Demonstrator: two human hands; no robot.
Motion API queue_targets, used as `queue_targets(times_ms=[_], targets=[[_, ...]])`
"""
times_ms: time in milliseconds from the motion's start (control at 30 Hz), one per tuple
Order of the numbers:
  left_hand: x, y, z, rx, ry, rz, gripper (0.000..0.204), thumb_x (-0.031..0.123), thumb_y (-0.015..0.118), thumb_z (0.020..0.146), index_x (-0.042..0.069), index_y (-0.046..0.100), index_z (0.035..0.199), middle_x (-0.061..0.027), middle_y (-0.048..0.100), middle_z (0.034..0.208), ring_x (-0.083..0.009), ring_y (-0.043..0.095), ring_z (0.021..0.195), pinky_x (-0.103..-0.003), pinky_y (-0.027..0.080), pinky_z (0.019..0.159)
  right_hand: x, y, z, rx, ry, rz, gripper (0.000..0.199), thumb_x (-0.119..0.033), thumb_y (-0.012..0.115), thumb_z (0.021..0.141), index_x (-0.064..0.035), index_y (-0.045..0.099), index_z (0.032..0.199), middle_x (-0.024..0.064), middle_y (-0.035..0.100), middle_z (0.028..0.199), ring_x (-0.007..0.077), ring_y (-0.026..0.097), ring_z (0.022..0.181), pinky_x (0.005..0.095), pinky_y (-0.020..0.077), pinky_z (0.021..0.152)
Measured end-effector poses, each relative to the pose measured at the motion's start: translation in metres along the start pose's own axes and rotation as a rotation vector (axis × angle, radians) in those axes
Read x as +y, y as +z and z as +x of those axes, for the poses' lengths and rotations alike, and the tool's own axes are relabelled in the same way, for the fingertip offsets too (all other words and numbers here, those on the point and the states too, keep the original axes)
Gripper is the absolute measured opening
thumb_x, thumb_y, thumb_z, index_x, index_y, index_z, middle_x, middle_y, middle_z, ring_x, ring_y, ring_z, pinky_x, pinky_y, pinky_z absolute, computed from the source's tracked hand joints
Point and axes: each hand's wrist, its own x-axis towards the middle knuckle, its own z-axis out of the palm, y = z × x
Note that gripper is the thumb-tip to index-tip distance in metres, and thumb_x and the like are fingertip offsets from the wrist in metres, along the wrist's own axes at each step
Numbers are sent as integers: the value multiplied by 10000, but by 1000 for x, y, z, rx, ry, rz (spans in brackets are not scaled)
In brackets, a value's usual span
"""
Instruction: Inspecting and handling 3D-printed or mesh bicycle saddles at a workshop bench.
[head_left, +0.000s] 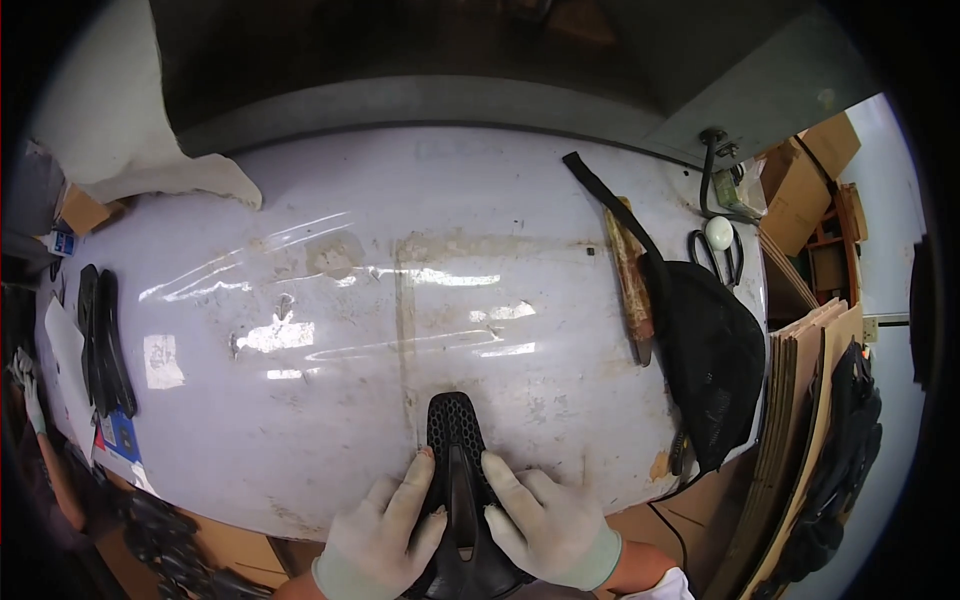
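A black bicycle saddle (461, 510) with a long slot down its middle and a honeycomb pattern on its narrow end lies at the table's front edge, that end pointing away from me. In a pale glove, my left hand (382, 525) grips its left side; one fingertip pokes bare out of the glove. My right hand (550, 525), gloved too, holds the opposite side, fingers pressed along the edge. The saddle's wide rear end is partly hidden by my hands and cut off by the frame's lower edge.
On the shiny white table (520, 400) lie long black pieces (103, 340) at left. A black mesh bag (710, 350), a tool with a wrapped handle (630, 275) and black-handled scissors (737, 262) are at right. Cardboard sheets (790, 430) stand beyond. Another person's gloved hand (27, 380) shows far left.
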Motion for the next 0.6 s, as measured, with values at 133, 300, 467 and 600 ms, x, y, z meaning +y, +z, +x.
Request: queue_targets(times_ms=[133, 300, 467, 600], targets=[[-6, -3, 6, 42, 95, 25, 580, 146, 755, 867, -54, 596, 1388, -182, 611, 889, -346, 653, 698, -419, 535, 606, -3, -3, 6, 8, -26, -9, 620, -223, 737, 866, 17, 579, 1416, 26, 563, 754, 207, 620, 635, 513, 510, 836], [-13, 5, 0, 71, 222, -12, 547, 151, 748, 850, -61, 632, 1341, -182, 618, 857, -345, 658, 679, -408, 523, 557, -6, -3, -11, -10, -14, 216, 624, -157, 703, 894, 81, 522, 1441, 147, 652, 894, 322, 660, 799, 473, 507, 753], [-11, 3, -5, 19, 195, -137, 576, 91, 705, 894, -69, 550, 1424, -211, 667, 991, -373, 664, 746, -458, 551, 640, -10, 5, -15, 4, -14, 199, 628, -150, 706, 887, 112, 519, 1426, 111, 653, 839, 281, 662, 722, 452, 534, 725], [3, 6, -4, 24, 192, 38, 597, 106, 710, 885, -77, 541, 1427, -196, 658, 947, -363, 644, 670, -457, 545, 592, -17, 14, -12, 41, -26, 128, 652, -155, 716, 879, 146, 502, 1416, 111, 641, 827, 251, 648, 681, 385, 537, 625]])
